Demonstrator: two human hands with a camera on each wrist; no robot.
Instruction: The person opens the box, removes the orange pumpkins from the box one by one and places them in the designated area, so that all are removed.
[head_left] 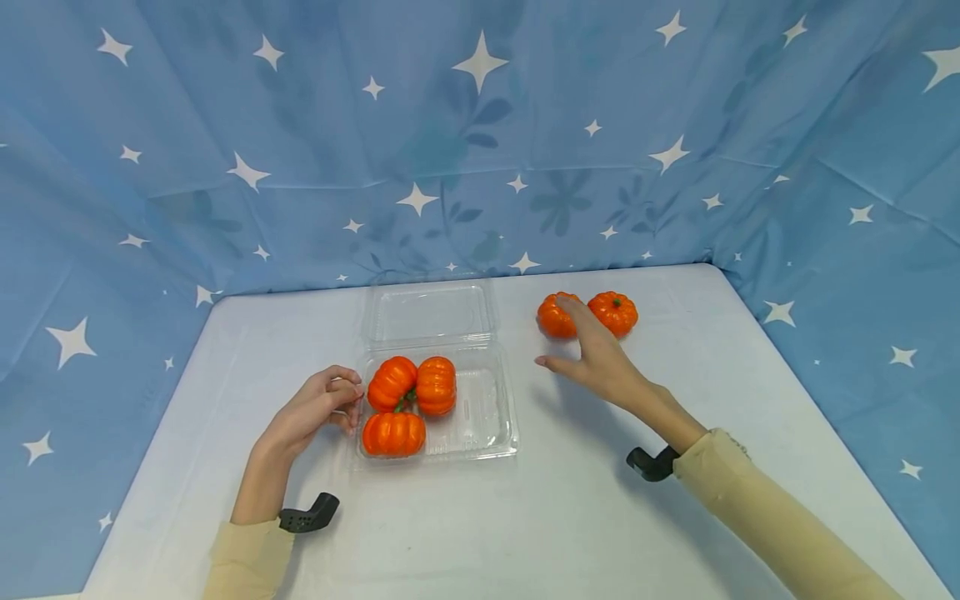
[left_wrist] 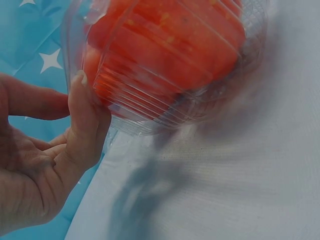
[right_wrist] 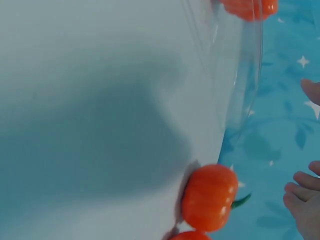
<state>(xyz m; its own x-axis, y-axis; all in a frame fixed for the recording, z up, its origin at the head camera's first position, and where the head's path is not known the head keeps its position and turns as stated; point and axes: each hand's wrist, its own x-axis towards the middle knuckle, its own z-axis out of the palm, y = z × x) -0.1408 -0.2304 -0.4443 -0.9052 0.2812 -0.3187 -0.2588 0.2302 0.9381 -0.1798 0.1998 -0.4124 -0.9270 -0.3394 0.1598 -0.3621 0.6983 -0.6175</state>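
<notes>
A clear plastic clamshell box [head_left: 483, 425] lies with its lid [head_left: 431, 312] folded back, and three small orange pumpkins [head_left: 394, 434] sit in the left part of its base. At the box's left side, my left hand [head_left: 318, 400] holds the edge with its fingertips; the left wrist view shows the fingers right against the ribbed wall [left_wrist: 145, 107]. My right hand [head_left: 600, 358] hovers with thumb and fingers spread, holding nothing. It is nearest to two more pumpkins at the back right, partly covering the left one [head_left: 553, 318]; the other pumpkin [head_left: 615, 312] sits beside it.
The box and pumpkins are on a white-covered table [head_left: 465, 533]. A blue curtain [head_left: 465, 142] with white stars hangs behind it and along both sides. Each wrist wears a black camera mount, the right one [head_left: 651, 463] low over the table.
</notes>
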